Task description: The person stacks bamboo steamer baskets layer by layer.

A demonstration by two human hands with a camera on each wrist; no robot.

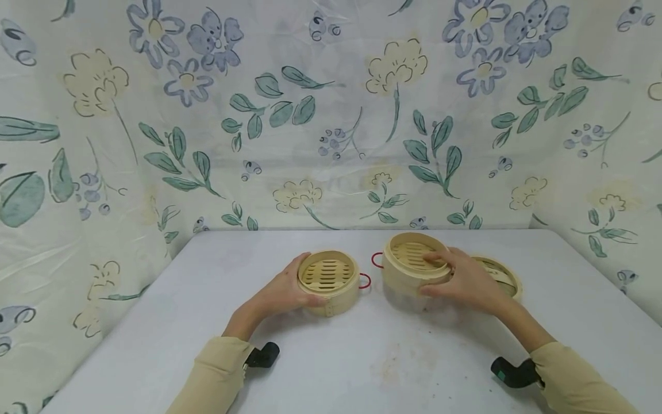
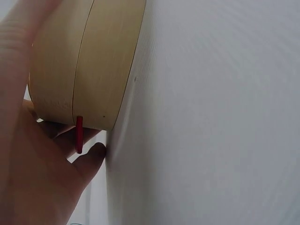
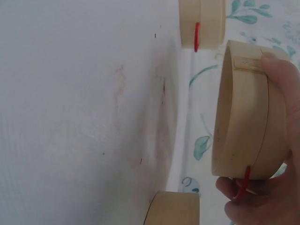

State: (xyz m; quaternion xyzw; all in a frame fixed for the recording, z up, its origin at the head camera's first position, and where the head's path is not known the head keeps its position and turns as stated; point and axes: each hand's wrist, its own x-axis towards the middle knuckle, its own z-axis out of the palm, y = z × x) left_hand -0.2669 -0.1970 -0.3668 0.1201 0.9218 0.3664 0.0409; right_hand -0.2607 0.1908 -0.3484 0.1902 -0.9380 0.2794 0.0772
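Holding: the left hand [image 1: 281, 293] wraps its fingers round the side of a small bamboo basket [image 1: 328, 280], which sits flat on the table [image 1: 331, 351], likely to keep it from sliding.
Lifting: the right hand [image 1: 468, 282] grips a second basket [image 1: 414, 264] by its rim, thumb near, fingers far; the wrist view shows it raised off the table.
Where: the two baskets sit side by side, the lifted one at 3 o'clock of the other.
Handles: small red loops [image 1: 365, 280] stick out from each.
Behind: a round lid [image 1: 504, 276] lies flat at 3 o'clock of the right hand.
Around: flowery cloth [image 1: 331, 115] hangs at 12 o'clock.
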